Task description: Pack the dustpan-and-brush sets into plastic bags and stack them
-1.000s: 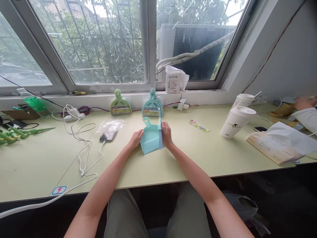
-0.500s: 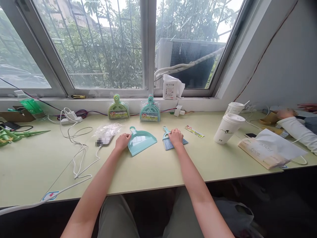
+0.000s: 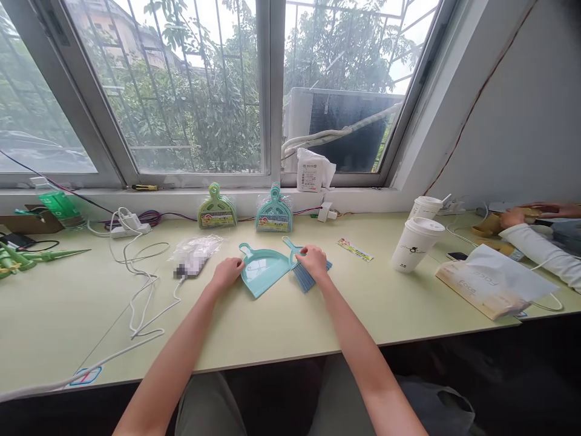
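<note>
A small teal dustpan [image 3: 265, 272] lies flat on the pale green table [image 3: 281, 321], mouth toward me. My left hand [image 3: 227, 272] rests against its left edge near the handle, fingers curled onto it. A small brush with a teal handle and blue bristles [image 3: 302, 274] lies just right of the dustpan. My right hand [image 3: 313, 261] lies on top of the brush, fingers curled over it. The brush touches the dustpan's right edge.
Two packaged dustpan sets, green [image 3: 216, 209] and teal [image 3: 274, 212], lean against the window sill. A clear bag with a phone [image 3: 194, 257] and white cables [image 3: 145, 284] lie left. Two paper cups [image 3: 415, 242], a paper bag [image 3: 492, 281] and another person's hand [image 3: 526, 215] are right.
I first held dustpan and brush together above the table, then laid them apart. Now my right hand has slid the brush left against the dustpan. The view tilted up slightly.
</note>
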Demonstrator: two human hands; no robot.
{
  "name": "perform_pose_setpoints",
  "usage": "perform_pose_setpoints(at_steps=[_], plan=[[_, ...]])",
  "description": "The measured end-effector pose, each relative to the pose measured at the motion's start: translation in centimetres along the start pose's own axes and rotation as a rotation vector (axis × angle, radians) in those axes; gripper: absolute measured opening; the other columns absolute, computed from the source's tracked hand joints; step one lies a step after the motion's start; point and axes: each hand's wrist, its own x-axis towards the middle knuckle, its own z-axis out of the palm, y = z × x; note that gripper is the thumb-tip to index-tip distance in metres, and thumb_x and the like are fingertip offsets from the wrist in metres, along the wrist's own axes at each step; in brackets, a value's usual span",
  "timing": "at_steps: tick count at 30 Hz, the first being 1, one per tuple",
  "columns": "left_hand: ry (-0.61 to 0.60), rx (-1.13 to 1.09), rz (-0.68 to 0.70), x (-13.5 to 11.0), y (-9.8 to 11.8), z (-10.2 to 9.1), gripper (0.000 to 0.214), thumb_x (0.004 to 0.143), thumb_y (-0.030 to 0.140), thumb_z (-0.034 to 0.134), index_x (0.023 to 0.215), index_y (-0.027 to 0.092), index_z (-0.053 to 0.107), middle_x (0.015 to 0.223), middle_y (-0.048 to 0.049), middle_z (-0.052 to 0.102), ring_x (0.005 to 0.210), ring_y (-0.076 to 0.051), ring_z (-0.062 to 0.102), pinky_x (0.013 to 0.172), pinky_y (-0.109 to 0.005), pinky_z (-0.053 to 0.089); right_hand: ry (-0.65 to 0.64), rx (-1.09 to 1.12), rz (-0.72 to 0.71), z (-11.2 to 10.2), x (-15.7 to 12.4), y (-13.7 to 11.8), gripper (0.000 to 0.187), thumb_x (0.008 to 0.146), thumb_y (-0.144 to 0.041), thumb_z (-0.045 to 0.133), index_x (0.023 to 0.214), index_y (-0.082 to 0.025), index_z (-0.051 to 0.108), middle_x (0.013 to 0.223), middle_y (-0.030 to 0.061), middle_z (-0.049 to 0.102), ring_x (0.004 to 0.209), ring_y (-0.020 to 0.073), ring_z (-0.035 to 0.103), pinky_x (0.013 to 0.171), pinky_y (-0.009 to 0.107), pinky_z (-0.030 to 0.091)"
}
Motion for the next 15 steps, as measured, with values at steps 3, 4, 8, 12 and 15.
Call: perform_pose_setpoints(at_steps=[3,4,8,12,15], plan=[[-0.211,-0.228,0.214,-0.5,2.6,0.2,0.046,0.087,0.054,0.037,0.059,0.022,0.056,0.064,-0.0049,0.06,0.062,-0.019,0.054,0.061,-0.029,0.039,-0.062,0.053,-0.197,1.0,-1.1,-1.8,0.015,0.081,-0.036,0.061,0.088,-0.023,0.067,0.101,0.0057,0.068,0.101,0.0212,0.058,0.085,0.031,0.039],[-0.241,-0.288,0.287,-0.6,3.3,0.1,0.047,0.087,0.055,0.037,0.061,0.021,0.057,0.066,-0.0045,0.06,0.063,-0.018,0.054,0.063,-0.029,0.041,-0.102,0.057,-0.269,1.3,-1.4,-2.3,0.015,0.082,-0.036,0.061,0.089,-0.023,0.067,0.102,0.0052,0.067,0.102,0.021,0.057,0.085,0.031,0.039],[-0.017,-0.225,0.407,-0.6,3.7,-1.0,0.036,0.082,0.055,0.05,0.078,0.021,0.061,0.091,-0.0066,0.062,0.082,-0.021,0.057,0.074,-0.032,0.044,-0.186,0.064,-0.439,2.1,-2.4,-3.4,0.017,0.083,-0.039,0.063,0.092,-0.024,0.067,0.103,0.0036,0.067,0.102,0.0213,0.056,0.088,0.033,0.038],[0.114,-0.004,0.482,-0.3,1.9,-1.5,0.043,0.068,0.051,0.072,0.099,0.024,0.062,0.117,-0.0091,0.058,0.106,-0.028,0.052,0.091,-0.04,0.041,-0.204,0.089,-0.456,2.1,-2.4,-3.3,0.017,0.083,-0.038,0.064,0.091,-0.024,0.067,0.103,0.0029,0.067,0.102,0.0216,0.056,0.088,0.034,0.038],[0.124,0.121,0.553,-0.3,1.7,-0.3,0.031,0.076,0.033,0.067,0.106,0.026,0.062,0.122,-0.0092,0.057,0.112,-0.027,0.051,0.095,-0.042,0.039,-0.211,0.115,-0.459,2.2,-2.2,-3.2,0.016,0.082,-0.038,0.066,0.09,-0.024,0.067,0.102,0.0026,0.067,0.1,0.0209,0.056,0.087,0.033,0.038]])
